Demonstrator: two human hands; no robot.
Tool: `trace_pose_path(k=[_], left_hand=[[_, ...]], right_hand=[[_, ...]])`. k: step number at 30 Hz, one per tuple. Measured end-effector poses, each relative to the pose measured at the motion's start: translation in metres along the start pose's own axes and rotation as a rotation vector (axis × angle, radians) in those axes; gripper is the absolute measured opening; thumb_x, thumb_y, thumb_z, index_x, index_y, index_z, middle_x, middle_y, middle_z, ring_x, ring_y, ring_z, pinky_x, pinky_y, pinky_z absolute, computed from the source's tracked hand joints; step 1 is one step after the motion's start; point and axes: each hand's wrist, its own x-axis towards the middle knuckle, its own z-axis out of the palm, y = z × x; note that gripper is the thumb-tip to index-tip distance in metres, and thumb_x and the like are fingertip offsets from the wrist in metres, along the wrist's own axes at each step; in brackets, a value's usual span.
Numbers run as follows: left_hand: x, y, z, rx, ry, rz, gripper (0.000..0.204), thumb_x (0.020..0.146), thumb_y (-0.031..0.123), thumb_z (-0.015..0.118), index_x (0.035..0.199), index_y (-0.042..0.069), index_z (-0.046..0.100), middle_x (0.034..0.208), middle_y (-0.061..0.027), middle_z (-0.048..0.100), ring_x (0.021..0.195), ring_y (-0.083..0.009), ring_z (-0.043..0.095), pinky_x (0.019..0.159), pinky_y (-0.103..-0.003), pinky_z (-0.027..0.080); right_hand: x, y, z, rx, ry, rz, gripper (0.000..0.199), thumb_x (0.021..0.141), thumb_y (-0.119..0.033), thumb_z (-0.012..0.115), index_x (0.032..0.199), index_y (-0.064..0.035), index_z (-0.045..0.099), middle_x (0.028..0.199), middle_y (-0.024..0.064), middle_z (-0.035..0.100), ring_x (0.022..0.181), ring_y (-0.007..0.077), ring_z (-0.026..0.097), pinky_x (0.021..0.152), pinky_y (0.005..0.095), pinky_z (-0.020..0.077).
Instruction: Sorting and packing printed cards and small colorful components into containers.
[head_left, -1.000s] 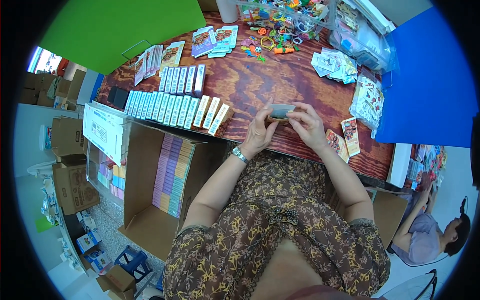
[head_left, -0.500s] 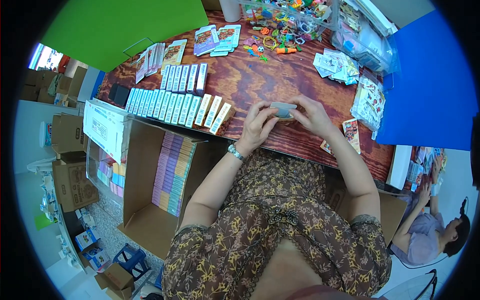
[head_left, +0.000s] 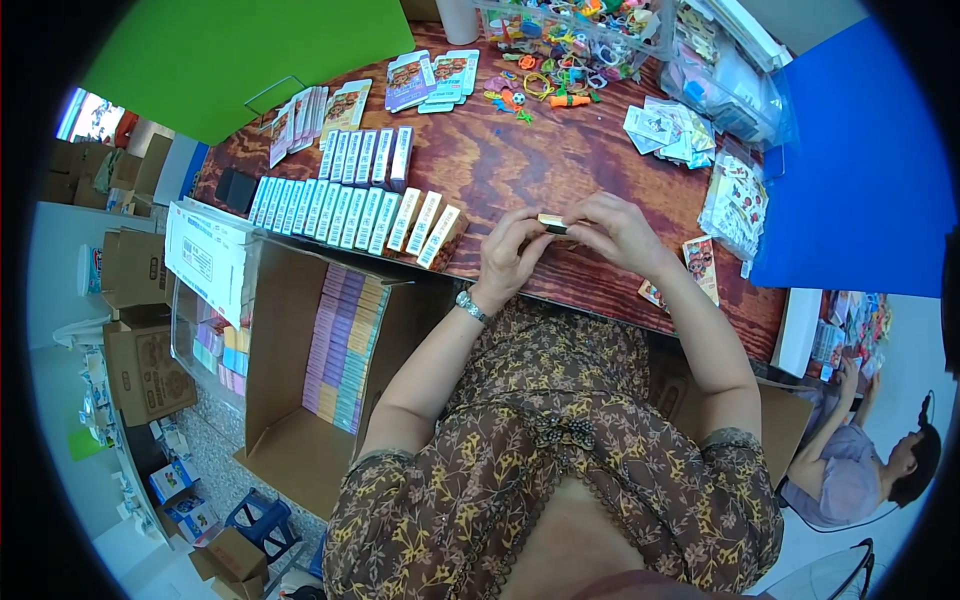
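Over the front edge of the table, my left hand (head_left: pixel 512 252) and my right hand (head_left: pixel 612 235) pinch a small carton (head_left: pixel 551 221) from both sides. A cream strip and a dark gap show at its end; fingers hide the rest. To the right of my right hand lie orange printed cartons (head_left: pixel 701 262). Left of my hands, upright orange-and-white boxes (head_left: pixel 440 238) end a long row of small filled-out boxes (head_left: pixel 330 212), with a shorter purple-sided row (head_left: pixel 368 158) behind it.
Flat printed cartons (head_left: pixel 412 80) lie at the back. Tiny plastic toys (head_left: pixel 540 90) spill before a clear bin (head_left: pixel 600 45). Cards (head_left: pixel 670 135) and a clear bag (head_left: pixel 735 205) are at right. An open cardboard box (head_left: pixel 290 420) with stacked packs stands below left. A co-worker (head_left: pixel 850 470) sits at right.
The small carton has tilted between my fingers: its pale flap no longer stands broad and a narrow strip with a dark gap shows instead. The co-worker's hands have moved.
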Motion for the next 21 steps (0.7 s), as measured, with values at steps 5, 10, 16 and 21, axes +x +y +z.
trace_pose_path(k=[5, 10, 16, 21], left_hand=[[0.000, 0.000, 0.000, 0.031, 0.003, 0.011, 0.025, 0.083, 0.001, 0.078, 0.103, 0.002, 0.063, 0.115, -0.0155, 0.067, 0.098, -0.0247, 0.070, 0.076, -0.032, 0.058], [-0.002, 0.001, 0.005, -0.034, 0.046, -0.032, 0.031, 0.085, 0.001, 0.077, 0.110, 0.000, 0.058, 0.113, -0.0150, 0.067, 0.080, -0.0200, 0.067, 0.065, -0.030, 0.057], [0.000, -0.001, 0.005, 0.017, 0.048, 0.025, 0.032, 0.084, -0.002, 0.076, 0.113, 0.001, 0.063, 0.117, -0.0155, 0.066, 0.097, -0.0246, 0.069, 0.077, -0.031, 0.059], [0.001, 0.001, 0.005, 0.057, 0.012, 0.078, 0.025, 0.083, -0.004, 0.075, 0.106, 0.000, 0.066, 0.117, -0.0171, 0.065, 0.099, -0.0280, 0.068, 0.076, -0.033, 0.058]], right_hand=[[-0.001, -0.011, 0.010, -0.057, 0.094, 0.002, 0.021, 0.086, -0.012, 0.073, 0.107, -0.0092, 0.071, 0.096, 0.0096, 0.067, 0.091, 0.0304, 0.066, 0.080, 0.0409, 0.0520], [-0.004, -0.010, 0.019, -0.178, 0.152, -0.078, 0.022, 0.083, -0.005, 0.073, 0.105, -0.0064, 0.072, 0.094, 0.0075, 0.065, 0.089, 0.0271, 0.065, 0.076, 0.0379, 0.0539], [-0.011, -0.023, 0.032, -0.398, 0.183, -0.112, 0.027, 0.078, -0.001, 0.071, 0.105, -0.0074, 0.071, 0.098, 0.0056, 0.065, 0.091, 0.0268, 0.065, 0.075, 0.0385, 0.0554], [-0.023, -0.014, 0.032, -0.296, 0.225, -0.217, 0.038, 0.080, 0.002, 0.070, 0.116, -0.0055, 0.069, 0.112, 0.0115, 0.067, 0.102, 0.0312, 0.066, 0.088, 0.0399, 0.0551]])
